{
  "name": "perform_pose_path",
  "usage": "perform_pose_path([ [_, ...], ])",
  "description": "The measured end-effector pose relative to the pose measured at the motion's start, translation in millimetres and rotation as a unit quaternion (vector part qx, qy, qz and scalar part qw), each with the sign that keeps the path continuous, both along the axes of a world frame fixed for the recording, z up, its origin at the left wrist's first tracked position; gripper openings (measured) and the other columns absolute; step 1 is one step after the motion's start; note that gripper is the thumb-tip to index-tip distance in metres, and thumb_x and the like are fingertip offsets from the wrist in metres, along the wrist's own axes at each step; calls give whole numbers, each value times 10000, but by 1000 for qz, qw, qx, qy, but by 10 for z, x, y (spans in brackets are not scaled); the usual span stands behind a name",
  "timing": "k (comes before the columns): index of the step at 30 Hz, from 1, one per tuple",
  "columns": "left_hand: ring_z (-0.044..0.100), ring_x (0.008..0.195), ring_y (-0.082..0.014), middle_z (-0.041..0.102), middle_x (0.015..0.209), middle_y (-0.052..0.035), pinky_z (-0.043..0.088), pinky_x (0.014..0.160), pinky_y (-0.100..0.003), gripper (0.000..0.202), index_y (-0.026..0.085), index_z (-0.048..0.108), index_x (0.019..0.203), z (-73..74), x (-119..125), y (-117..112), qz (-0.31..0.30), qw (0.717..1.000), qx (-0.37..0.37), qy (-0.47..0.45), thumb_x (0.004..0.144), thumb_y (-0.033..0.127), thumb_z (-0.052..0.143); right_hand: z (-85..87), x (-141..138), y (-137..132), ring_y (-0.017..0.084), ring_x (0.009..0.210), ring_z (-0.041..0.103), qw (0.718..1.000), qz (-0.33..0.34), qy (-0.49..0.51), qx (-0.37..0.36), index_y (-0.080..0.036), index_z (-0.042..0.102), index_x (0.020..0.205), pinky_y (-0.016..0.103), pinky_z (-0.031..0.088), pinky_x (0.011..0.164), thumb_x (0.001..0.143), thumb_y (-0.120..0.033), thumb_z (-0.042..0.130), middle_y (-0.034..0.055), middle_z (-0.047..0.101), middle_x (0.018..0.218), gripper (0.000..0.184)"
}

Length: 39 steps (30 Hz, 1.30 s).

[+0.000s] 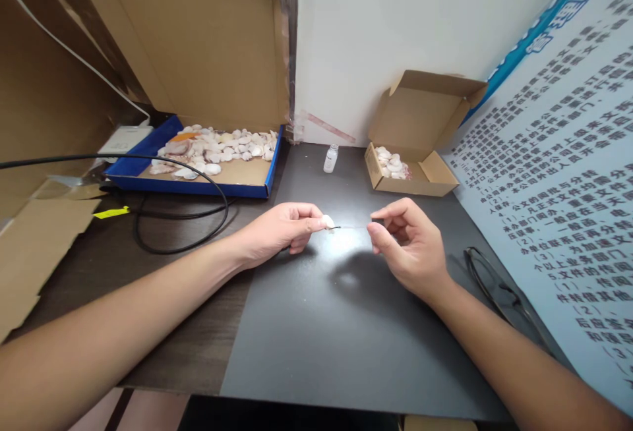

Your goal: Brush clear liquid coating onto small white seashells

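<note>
My left hand (291, 228) pinches a small white seashell (328, 221) between thumb and forefinger above the grey mat. A short dark tip (336, 227) sticks out beside the shell; its kind is too small to make out. From there a thin, pale thread-like line (352, 227) runs across to the right. My right hand (408, 243) is curled, thumb and forefinger close together at the line's far end. The grip itself is partly hidden behind the thumb. Both hands hover over the mat, a little apart, with a bright light patch between them.
A blue-edged box (198, 186) with many seashells (237, 144) stands back left. A small cardboard box (415, 184) holds more shells at back right. Between them stands a small bottle (331, 159). A black cable (180, 246) loops at left; eyeglasses (494, 286) lie at right.
</note>
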<state>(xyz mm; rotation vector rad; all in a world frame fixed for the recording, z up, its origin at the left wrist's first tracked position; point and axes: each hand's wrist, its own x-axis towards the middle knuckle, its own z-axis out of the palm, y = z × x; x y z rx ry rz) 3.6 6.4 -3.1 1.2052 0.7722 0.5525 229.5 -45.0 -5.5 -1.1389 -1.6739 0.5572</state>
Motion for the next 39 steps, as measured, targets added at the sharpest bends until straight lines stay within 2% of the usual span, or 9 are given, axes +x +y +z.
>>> perform_pose_path([
  [3, 313, 468, -38, 397, 493, 70, 279, 475, -186, 300, 149, 612, 813, -5, -4, 1, 0, 1000, 0, -3, 818, 430, 718, 0, -5, 12, 99, 513, 510, 1000, 1, -27, 2, -216, 568, 886, 253, 432, 522, 871, -275, 685, -60, 498, 620, 132],
  [7, 310, 471, -39, 398, 500, 69, 271, 475, -184, 295, 149, 621, 828, -14, -9, 4, -4, 1000, 0, -4, 823, 430, 712, 26, -11, 25, 94, 509, 467, 998, -28, -53, 15, -219, 543, 826, 244, 418, 518, 848, -237, 684, -65, 472, 594, 144],
  [14, 299, 480, -41, 375, 515, 72, 278, 477, -186, 292, 149, 619, 843, -5, -8, 0, -4, 1000, -9, -7, 829, 429, 702, 43, -19, 15, 93, 504, 477, 999, -7, -42, 18, -219, 561, 872, 238, 409, 500, 858, -240, 656, -61, 476, 611, 98],
  [20, 286, 491, -42, 339, 545, 77, 288, 473, -181, 271, 146, 633, 897, -27, -19, 11, -6, 999, -29, -27, 846, 409, 679, 35, -10, 28, 94, 519, 464, 998, -35, -54, 13, -221, 548, 828, 235, 423, 514, 846, -214, 655, -60, 469, 612, 109],
  [26, 295, 499, -44, 335, 549, 75, 307, 478, -174, 236, 148, 631, 902, -24, -32, 15, -15, 999, -40, -26, 850, 374, 672, 32, -11, 34, 98, 520, 492, 999, -4, -42, 5, -223, 570, 948, 243, 438, 536, 888, -222, 618, -60, 488, 627, 77],
  [31, 302, 501, -45, 341, 554, 73, 317, 482, -173, 201, 149, 631, 901, -20, -36, 11, -14, 999, -37, -23, 848, 341, 661, 43, 1, 38, 104, 544, 466, 998, -9, -58, -4, -225, 551, 904, 249, 424, 534, 868, -195, 605, -49, 484, 650, 71],
  [36, 305, 500, -46, 340, 547, 73, 322, 481, -171, 163, 150, 607, 867, 0, -29, 5, -17, 999, -35, -21, 836, 303, 653, 5, 23, 41, 125, 556, 519, 999, 15, -17, -23, -231, 527, 986, 274, 438, 554, 899, -241, 587, -46, 515, 649, 107],
  [39, 307, 505, -45, 342, 551, 71, 333, 491, -172, 140, 150, 583, 851, 10, -28, 0, -26, 999, -39, -24, 851, 284, 624, 5, 14, 48, 122, 566, 523, 997, 25, -47, -46, -229, 529, 961, 269, 439, 556, 889, -234, 602, -43, 523, 660, 102],
])
